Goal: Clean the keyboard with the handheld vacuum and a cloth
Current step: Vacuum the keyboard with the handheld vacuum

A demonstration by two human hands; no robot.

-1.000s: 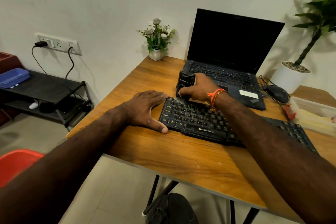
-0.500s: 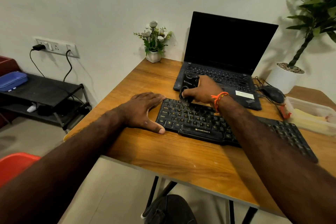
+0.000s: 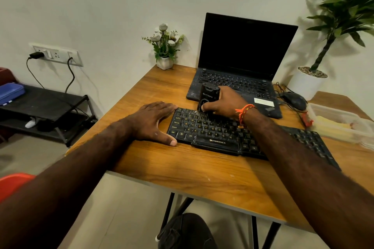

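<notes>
Keyboard (image 3: 238, 137), a black Zebronics board, lies across the wooden tabletop (image 3: 202, 172) at about three o'clock from the left hand (image 3: 153, 123), which rests flat with straight fingers against its left end, thumb along the front edge. The right hand (image 3: 224, 103) has its grip clamped round the handheld vacuum (image 3: 208, 97), a small black upright unit, with its nozzle down on the upper-left keys. No cloth is plainly visible.

Risks, as I judge them: pressing the nozzle too hard could pop a keycap or drag the board sideways if the steadying hand slips. The open laptop (image 3: 238, 66) sits just beyond at twelve o'clock, so a wide sweep could knock its front edge. Mouse (image 3: 294, 100) and its cable lie near at two o'clock and could snag the forearm.

Count: one keyboard, one vacuum, one laptop, one mouse, one clear plastic container (image 3: 342, 125), one flower pot (image 3: 165, 62), one large potted plant (image 3: 309, 85).
</notes>
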